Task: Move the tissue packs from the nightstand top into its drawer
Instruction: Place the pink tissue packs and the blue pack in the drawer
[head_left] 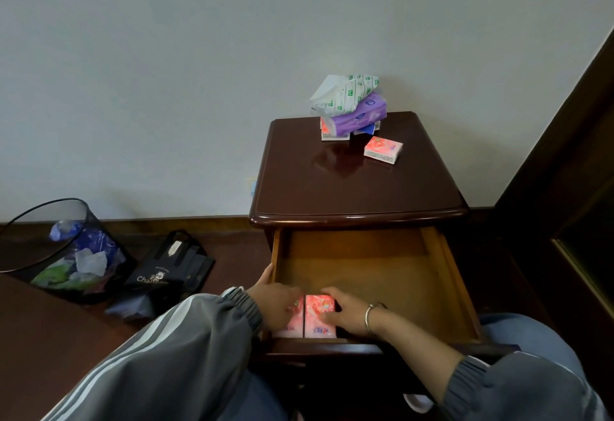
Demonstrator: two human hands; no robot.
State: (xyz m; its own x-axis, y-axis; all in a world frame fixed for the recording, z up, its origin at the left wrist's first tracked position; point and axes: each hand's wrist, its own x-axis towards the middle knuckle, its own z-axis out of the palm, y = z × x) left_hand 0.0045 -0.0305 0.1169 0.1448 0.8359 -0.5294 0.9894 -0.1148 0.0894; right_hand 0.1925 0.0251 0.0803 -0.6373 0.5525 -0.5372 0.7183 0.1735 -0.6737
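Observation:
The dark wooden nightstand [358, 188] has its drawer [365, 264] pulled open toward me. Two pink tissue packs lie side by side at the drawer's front left corner. My left hand [277, 306] rests on the left pack [292, 327], mostly hiding it. My right hand [345, 312] grips the right pack [319, 314]. On the nightstand top lies one pink pack [382, 150], and behind it a pile: a green-and-white pack [345, 93] on a purple pack [360, 114], over a pink pack [327, 129] and a blue one [370, 128].
A black mesh wastebasket [66, 251] full of paper stands on the floor at left, with a black paper bag [169, 271] beside it. A dark wooden frame [564, 154] rises on the right. A white wall is behind.

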